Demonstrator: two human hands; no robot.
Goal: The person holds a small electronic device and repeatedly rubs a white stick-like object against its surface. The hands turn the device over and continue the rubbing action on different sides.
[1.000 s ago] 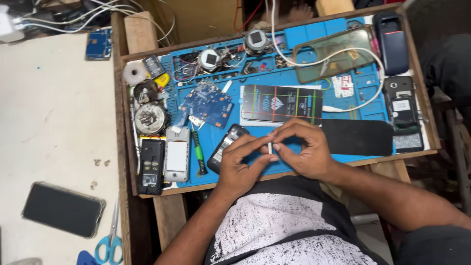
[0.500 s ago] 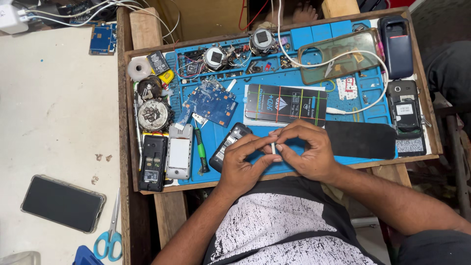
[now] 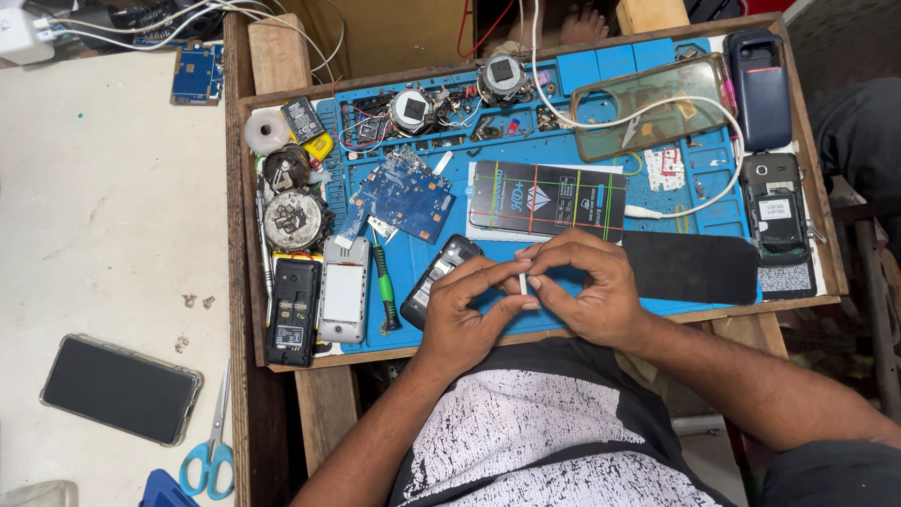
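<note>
Left hand (image 3: 465, 314) and right hand (image 3: 587, 291) together over the near edge of the blue mat (image 3: 582, 103), fingers curled shut on one small white strip (image 3: 523, 284), pinched between the fingertips of both. Strip thin, pale, upright, mostly hidden; kind not determinable. Held clear of the mat, just right of a black phone (image 3: 434, 279) lying tilted under the left fingers.

Risk, as judged: strip tiny and held only by fingertip pressure; a slip likely to drop it among the loose parts or off the near edge into the lap. Too hard a pinch likely to bend it.

Beyond the hands: dark card (image 3: 549, 199) with coloured lines; black pad (image 3: 690, 268) to the right; green screwdriver (image 3: 385, 286), blue circuit board (image 3: 404, 192) and two opened handsets to the left. White cable (image 3: 648, 117) looping over a clear case. On the bench left of the tray, a dark smartphone (image 3: 120, 390) and scissors (image 3: 211, 451).
</note>
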